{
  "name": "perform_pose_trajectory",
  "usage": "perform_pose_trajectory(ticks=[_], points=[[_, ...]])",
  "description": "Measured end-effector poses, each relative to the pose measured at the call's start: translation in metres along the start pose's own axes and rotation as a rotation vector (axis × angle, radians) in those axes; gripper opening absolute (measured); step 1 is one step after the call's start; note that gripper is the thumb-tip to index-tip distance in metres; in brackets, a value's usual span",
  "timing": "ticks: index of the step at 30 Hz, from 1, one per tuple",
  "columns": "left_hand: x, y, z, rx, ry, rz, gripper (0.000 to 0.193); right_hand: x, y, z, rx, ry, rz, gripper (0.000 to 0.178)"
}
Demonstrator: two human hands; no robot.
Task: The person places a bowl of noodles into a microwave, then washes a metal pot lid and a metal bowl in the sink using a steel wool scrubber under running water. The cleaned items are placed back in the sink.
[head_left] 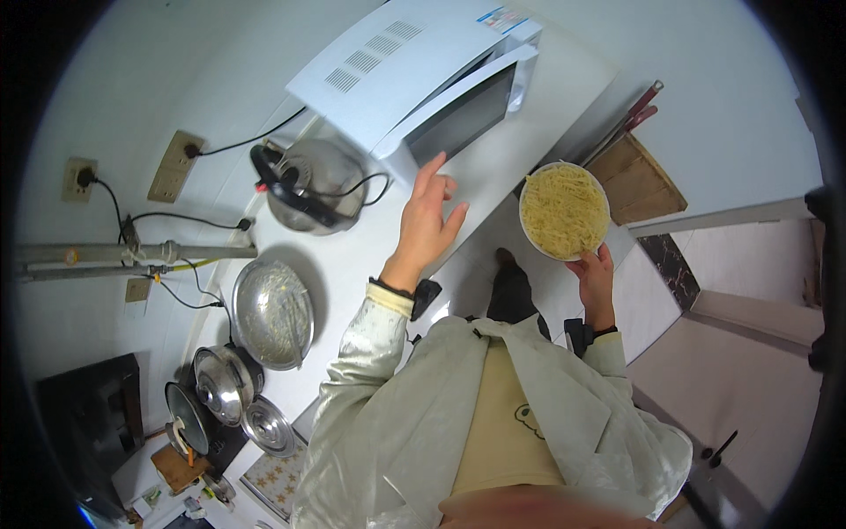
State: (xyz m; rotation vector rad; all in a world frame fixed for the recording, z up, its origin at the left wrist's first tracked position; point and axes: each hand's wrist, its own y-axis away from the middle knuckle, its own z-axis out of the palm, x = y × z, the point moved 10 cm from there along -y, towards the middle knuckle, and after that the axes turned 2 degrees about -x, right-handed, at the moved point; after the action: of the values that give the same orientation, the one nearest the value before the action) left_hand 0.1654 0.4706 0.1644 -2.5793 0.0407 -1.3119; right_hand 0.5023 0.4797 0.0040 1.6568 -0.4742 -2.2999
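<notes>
My right hand (596,286) grips the near edge of a round white bowl (534,246), out past the counter. Pale yellow shreds (564,210), which look like cut potato or noodles, fill the bowl to its rim. My left hand (428,214) is raised over the counter with its fingers apart, holding nothing. Its index finger points toward the microwave door (467,113); whether it touches the door I cannot tell. A narrow dark gap shows between this door and the body of the white microwave (388,48), so the door stands slightly ajar.
Left of my left hand stands a metal electric kettle (322,163) with a black handle. A steel basin (273,313) with pale residue lies nearer, then a lidded pot (225,383) and a loose lid (269,426). A wooden board (639,181) leans against the right wall.
</notes>
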Motion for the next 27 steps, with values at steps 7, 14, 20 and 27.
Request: perform_pose_trajectory(ticks=[7,14,20,27], points=[[-0.004,-0.153,0.056,0.109,-0.296,-0.104,0.029,-0.069,-0.112,-0.068,0.057,0.03,-0.024,0.042],[-0.007,-0.152,0.068,0.065,-0.306,-0.159,0.028,-0.1,-0.178,-0.09,-0.015,0.072,-0.01,0.045],[0.026,-0.104,0.082,0.02,-0.27,-0.122,0.022,-0.113,-0.209,-0.071,-0.099,0.108,0.016,0.045],[0.041,-0.061,0.076,-0.059,-0.225,-0.124,0.019,-0.093,-0.239,0.012,-0.363,0.205,0.107,0.043]])
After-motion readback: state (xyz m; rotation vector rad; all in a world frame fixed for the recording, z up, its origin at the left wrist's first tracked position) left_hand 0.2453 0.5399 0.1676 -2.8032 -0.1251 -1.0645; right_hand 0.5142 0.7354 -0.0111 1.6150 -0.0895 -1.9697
